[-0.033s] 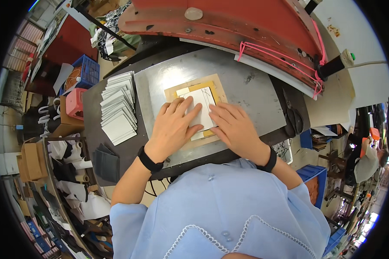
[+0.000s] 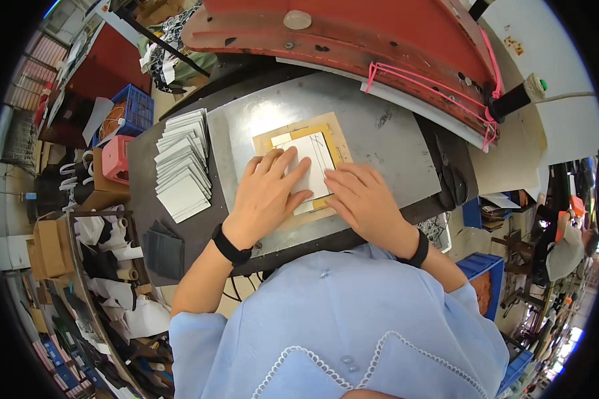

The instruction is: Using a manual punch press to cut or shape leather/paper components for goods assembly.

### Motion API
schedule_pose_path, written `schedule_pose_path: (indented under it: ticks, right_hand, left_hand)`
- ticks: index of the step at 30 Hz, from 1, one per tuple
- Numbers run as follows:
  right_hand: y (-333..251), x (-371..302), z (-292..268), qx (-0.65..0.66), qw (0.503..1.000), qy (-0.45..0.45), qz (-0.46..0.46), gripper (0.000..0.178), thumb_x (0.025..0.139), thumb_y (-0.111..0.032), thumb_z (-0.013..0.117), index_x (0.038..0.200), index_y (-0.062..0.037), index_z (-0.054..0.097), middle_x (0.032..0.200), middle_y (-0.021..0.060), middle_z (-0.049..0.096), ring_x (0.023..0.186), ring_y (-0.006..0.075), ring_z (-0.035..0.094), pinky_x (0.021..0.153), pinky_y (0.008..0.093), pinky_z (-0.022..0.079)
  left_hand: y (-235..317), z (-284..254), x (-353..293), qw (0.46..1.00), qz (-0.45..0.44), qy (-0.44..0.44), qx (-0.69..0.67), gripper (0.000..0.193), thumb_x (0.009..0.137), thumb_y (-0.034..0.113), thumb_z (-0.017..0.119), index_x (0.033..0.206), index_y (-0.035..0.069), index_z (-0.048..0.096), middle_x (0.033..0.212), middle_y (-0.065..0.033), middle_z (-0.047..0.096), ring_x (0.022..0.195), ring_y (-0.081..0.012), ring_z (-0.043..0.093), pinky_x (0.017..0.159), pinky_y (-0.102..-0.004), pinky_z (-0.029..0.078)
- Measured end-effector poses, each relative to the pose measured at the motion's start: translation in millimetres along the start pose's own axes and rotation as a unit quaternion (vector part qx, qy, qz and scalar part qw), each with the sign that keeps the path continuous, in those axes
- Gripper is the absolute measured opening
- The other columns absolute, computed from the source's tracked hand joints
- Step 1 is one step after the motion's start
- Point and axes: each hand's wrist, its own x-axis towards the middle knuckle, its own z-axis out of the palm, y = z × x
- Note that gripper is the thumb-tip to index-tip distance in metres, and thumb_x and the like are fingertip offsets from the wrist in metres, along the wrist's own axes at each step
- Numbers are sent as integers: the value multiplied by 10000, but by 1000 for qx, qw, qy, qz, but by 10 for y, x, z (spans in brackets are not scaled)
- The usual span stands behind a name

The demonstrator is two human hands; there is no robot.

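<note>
A white rectangular panel with thin dark lines lies on a yellow template board backed by tan card. My left hand rests on the panel with its fingers spread; the thumb and index finger point across the white surface. At the panel's right edge my right hand has its fingers stretched out, their tips touching the edge and the board beside it. What lies under both palms is hidden. A fanned stack of white panels sits to the left of the metal plate.
Above the far part of the plate stands a red machine beam with a pink cord. Black scissors lie at the table's right edge. Dark pieces are at the left front corner. A blue crate is at the right.
My right hand has shifted slightly right and down along the panel's edge. My left hand and the panel look unchanged.
</note>
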Motion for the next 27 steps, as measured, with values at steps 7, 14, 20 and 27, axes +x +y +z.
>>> schedule_pose_path:
  ticks: [7, 14, 20, 27]
  right_hand:
    - [-35, -142, 8, 1, 1000, -8, -22, 318, 857, -167, 693, 1115, 12, 640, 1187, 134, 642, 1155, 288, 562, 1006, 427, 438]
    - [903, -210, -1155, -37, 856, 446, 259, 636, 890, -314, 728, 1371, 27, 489, 1399, 191, 507, 1263, 311, 491, 1076, 404, 371]
    - [1857, -231, -1716, 271, 812, 456, 244, 512, 838, -157, 798, 1228, 23, 518, 1142, 110, 598, 1015, 174, 596, 924, 302, 473]
    - [1843, -242, -1616, 299, 776, 499, 243, 457, 822, -90, 776, 1204, 17, 548, 1119, 90, 598, 995, 173, 586, 907, 305, 469]
  left_hand:
    - [51, -48, 67, 999, 26, 6, 42, 510, 817, 311, 749, 1263, 109, 603, 1282, -120, 564, 1204, -324, 535, 1026, -461, 400]
    - [40, -72, 32, 999, 18, -19, 43, 511, 857, 327, 720, 1302, 108, 593, 1325, -134, 567, 1261, -340, 505, 1058, -456, 377]
    - [131, -91, -22, 997, -14, 66, -31, 489, 864, 260, 725, 1290, 67, 580, 1305, -160, 570, 1234, -363, 517, 1047, -448, 397]
    - [359, -310, -704, 976, -79, 128, -158, 309, 876, 114, 700, 1173, 48, 643, 1266, -146, 611, 1146, -347, 588, 941, -411, 491]
